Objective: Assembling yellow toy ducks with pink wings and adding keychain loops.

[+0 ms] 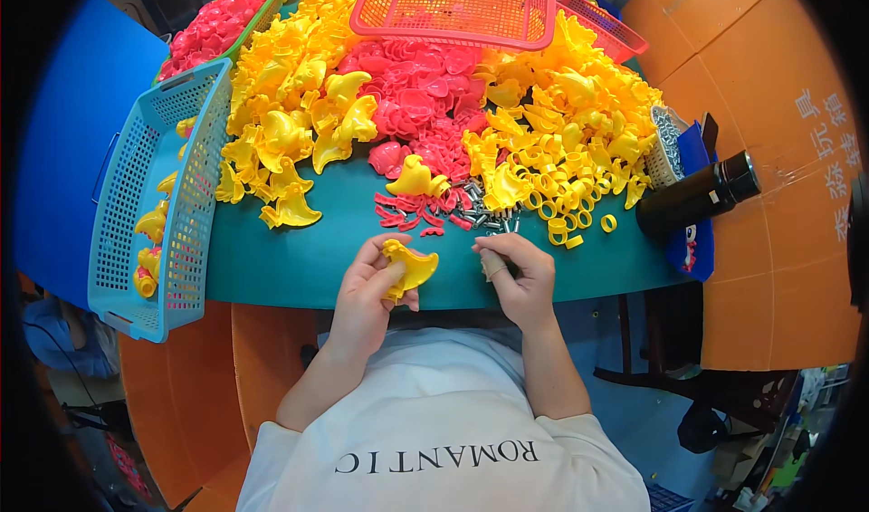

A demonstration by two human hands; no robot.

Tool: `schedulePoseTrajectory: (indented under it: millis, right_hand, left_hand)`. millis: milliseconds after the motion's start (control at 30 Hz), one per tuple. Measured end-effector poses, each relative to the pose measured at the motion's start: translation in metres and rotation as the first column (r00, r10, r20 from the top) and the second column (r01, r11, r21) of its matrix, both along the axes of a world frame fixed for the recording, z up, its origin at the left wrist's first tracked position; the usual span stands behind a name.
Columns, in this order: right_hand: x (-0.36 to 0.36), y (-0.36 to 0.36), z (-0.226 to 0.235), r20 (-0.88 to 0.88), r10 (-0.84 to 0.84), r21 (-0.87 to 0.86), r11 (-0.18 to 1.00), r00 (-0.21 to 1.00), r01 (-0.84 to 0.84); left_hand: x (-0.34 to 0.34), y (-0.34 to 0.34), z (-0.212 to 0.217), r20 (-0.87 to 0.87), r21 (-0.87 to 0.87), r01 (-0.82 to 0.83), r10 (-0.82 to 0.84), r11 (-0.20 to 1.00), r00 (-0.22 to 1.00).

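My left hand (364, 286) is closed round a curved yellow plastic shell (415, 270), gripped between thumb and fingers just in front of the table's near edge. My right hand (522, 277) is level with it, a short way to the right. Its thumb and forefinger are pinched together, and what they hold, if anything, is too small to make out. A tan wrap covers part of a digit. Just beyond both hands lie small red curved pieces (398, 210) and short silver metal pins (472, 206). Another yellow part (415, 177) rests behind them.
Heaps of yellow shells (290, 136), red shells (416, 82) and yellow rings (559, 206) cover the green table (335, 258). A blue basket (163, 317) holding assembled pieces stands left; a red basket (453, 37) sits at the back. A black flask (692, 197) lies right, beside a screw-filled basket (668, 141).
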State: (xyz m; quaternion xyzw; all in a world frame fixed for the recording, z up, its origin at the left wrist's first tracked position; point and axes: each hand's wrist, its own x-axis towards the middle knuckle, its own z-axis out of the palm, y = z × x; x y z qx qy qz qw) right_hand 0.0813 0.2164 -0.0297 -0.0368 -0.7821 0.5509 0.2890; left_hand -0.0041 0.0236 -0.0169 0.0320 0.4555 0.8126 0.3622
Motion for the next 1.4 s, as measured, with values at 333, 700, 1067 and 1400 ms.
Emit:
schedulePoseTrajectory:
  millis: [333,700,1067,1400]
  right_hand:
    - [-0.010,-0.005,0.007,0.051,-0.085,0.381,0.923,0.995,0.059]
    - [-0.016,-0.007,0.007,0.158,0.000,0.619,0.779,0.988,-0.099]
    - [-0.043,-0.034,0.005,0.136,-0.085,0.555,0.832,0.987,-0.005]
    - [-0.022,-0.020,0.021,0.085,0.093,-0.452,0.891,0.992,-0.044]
  left_hand:
    - [-0.021,-0.013,-0.025,0.172,0.550,0.010,-0.124,0.835,0.977]
    - [-0.025,-0.014,-0.031,0.280,0.641,-0.093,-0.119,0.761,0.952]
    - [-0.015,0.002,-0.015,0.120,0.274,-0.059,0.027,0.960,0.992]
    - [-0.011,0.004,-0.007,-0.084,0.097,0.053,-0.044,0.994,0.995]
